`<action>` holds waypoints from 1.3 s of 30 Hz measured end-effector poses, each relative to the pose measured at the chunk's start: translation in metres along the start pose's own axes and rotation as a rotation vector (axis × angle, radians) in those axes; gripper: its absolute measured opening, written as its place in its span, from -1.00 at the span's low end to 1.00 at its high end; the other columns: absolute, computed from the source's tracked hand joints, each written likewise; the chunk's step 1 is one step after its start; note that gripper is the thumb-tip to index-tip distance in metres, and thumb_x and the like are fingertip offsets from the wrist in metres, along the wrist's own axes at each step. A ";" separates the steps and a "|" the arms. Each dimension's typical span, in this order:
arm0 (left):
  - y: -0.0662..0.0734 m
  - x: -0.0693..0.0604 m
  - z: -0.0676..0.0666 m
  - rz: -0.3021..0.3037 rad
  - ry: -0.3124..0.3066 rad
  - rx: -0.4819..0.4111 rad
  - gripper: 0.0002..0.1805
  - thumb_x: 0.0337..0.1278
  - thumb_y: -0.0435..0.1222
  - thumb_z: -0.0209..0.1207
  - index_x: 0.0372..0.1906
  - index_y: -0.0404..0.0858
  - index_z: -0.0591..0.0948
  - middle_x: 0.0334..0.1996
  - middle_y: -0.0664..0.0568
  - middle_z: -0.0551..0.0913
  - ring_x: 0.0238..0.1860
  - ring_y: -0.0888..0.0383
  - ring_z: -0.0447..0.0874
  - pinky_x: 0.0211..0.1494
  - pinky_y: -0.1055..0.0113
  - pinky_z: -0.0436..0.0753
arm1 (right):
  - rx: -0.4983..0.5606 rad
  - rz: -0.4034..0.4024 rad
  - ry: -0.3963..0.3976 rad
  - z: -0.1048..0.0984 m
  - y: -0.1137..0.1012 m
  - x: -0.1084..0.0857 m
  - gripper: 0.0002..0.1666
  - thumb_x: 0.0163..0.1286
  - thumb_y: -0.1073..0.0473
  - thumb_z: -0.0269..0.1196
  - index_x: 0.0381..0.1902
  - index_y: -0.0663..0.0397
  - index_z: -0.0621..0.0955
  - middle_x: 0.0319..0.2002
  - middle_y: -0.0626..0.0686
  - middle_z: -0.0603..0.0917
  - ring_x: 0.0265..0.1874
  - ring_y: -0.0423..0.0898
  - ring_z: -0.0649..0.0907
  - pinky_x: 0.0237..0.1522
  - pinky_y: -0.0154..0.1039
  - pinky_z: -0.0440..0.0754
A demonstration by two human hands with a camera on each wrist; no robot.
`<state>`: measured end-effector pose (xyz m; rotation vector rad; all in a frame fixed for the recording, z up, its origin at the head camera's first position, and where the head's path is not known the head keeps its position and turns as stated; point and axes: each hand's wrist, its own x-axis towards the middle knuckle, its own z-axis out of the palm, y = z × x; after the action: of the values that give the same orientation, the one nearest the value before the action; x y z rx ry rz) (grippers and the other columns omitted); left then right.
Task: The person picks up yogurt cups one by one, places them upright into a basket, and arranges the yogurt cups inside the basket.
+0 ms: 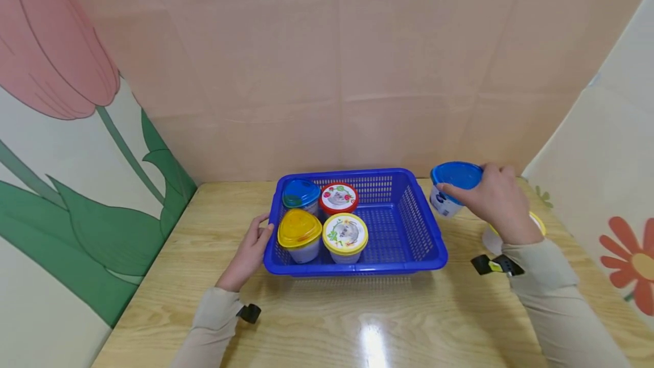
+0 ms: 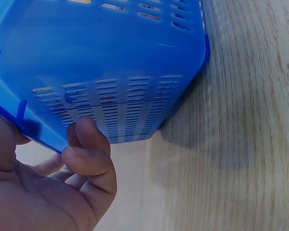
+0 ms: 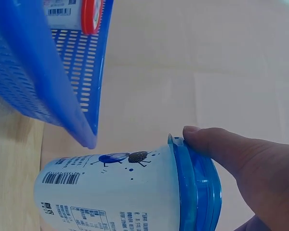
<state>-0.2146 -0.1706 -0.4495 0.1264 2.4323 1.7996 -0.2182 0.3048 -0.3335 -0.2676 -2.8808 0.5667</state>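
Observation:
A white tub with a blue lid is in my right hand, raised just outside the basket's right end. The right wrist view shows the thumb on the lid's edge and the tub's printed side; the other fingers are mostly hidden. At the left end of a blue plastic basket, my left hand grips the rim, fingers curled below it in the left wrist view. Inside the basket's left half stand a blue-lidded tub, a red-lidded tub, a yellow-domed tub and a flat yellow-lidded tub.
Another yellow-rimmed tub stands on the wooden table at the right, partly hidden by my right wrist. A beige sheet hangs behind the table, and walls with painted flowers rise on both sides.

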 end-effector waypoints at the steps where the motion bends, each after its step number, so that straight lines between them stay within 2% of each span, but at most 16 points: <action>1: 0.000 0.000 0.000 0.000 -0.001 0.001 -0.45 0.61 -0.01 -0.18 0.49 -0.16 0.17 0.01 -0.25 0.57 -0.10 0.00 0.69 -0.06 0.17 0.71 | 0.002 0.000 0.002 0.000 -0.001 0.000 0.46 0.08 -0.64 0.21 0.28 0.71 0.20 0.07 0.70 0.24 -0.19 0.58 0.48 -0.33 0.42 0.58; 7: 0.005 -0.003 0.000 -0.002 -0.008 -0.008 -0.45 0.62 -0.04 -0.18 0.50 -0.19 0.15 0.02 -0.27 0.57 -0.08 0.00 0.69 -0.05 0.16 0.70 | 0.009 -0.009 0.011 -0.003 -0.007 0.000 0.47 0.07 -0.65 0.21 0.30 0.69 0.20 0.10 0.68 0.24 -0.18 0.54 0.48 -0.30 0.41 0.58; 14: -0.001 0.002 0.000 -0.011 -0.009 -0.023 -0.43 0.62 -0.03 -0.19 0.52 -0.19 0.13 0.05 -0.28 0.56 -0.07 -0.04 0.70 -0.06 0.12 0.72 | 0.021 -0.034 0.018 -0.006 -0.015 -0.002 0.49 0.03 -0.69 0.19 0.29 0.66 0.23 0.10 0.67 0.25 -0.17 0.51 0.47 -0.28 0.41 0.56; 21: -0.002 0.001 0.000 -0.003 -0.007 -0.013 -0.45 0.62 -0.02 -0.19 0.50 -0.16 0.16 0.04 -0.28 0.57 -0.08 -0.02 0.71 -0.07 0.15 0.72 | 0.042 -0.045 0.038 -0.008 -0.021 -0.002 0.47 0.02 -0.68 0.21 0.31 0.59 0.23 0.11 0.63 0.25 -0.16 0.48 0.47 -0.25 0.42 0.55; 29: -0.001 0.001 0.001 -0.007 -0.001 -0.005 -0.45 0.61 0.01 -0.19 0.49 -0.13 0.17 0.04 -0.26 0.57 -0.07 -0.02 0.69 -0.03 0.13 0.71 | 0.038 -0.053 0.037 -0.011 -0.029 -0.002 0.48 0.02 -0.68 0.21 0.33 0.60 0.22 0.12 0.63 0.26 -0.15 0.47 0.47 -0.25 0.41 0.57; 35: 0.000 0.001 0.000 -0.010 -0.013 -0.012 -0.42 0.61 0.01 -0.20 0.51 -0.16 0.13 0.07 -0.27 0.56 -0.06 -0.01 0.69 -0.02 0.12 0.71 | 0.040 -0.052 0.046 -0.010 -0.034 -0.001 0.49 0.01 -0.69 0.21 0.34 0.57 0.22 0.13 0.60 0.28 -0.10 0.45 0.45 -0.17 0.42 0.56; 39: -0.001 0.001 0.000 -0.010 -0.015 -0.021 -0.41 0.61 0.00 -0.21 0.52 -0.19 0.12 0.08 -0.28 0.55 -0.06 -0.01 0.69 -0.03 0.11 0.71 | 0.047 -0.068 0.034 -0.010 -0.035 0.001 0.46 0.04 -0.67 0.22 0.35 0.56 0.24 0.14 0.62 0.28 -0.10 0.45 0.45 -0.21 0.38 0.56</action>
<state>-0.2152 -0.1705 -0.4508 0.1247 2.3989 1.8133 -0.2215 0.2762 -0.3109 -0.1699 -2.8277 0.6107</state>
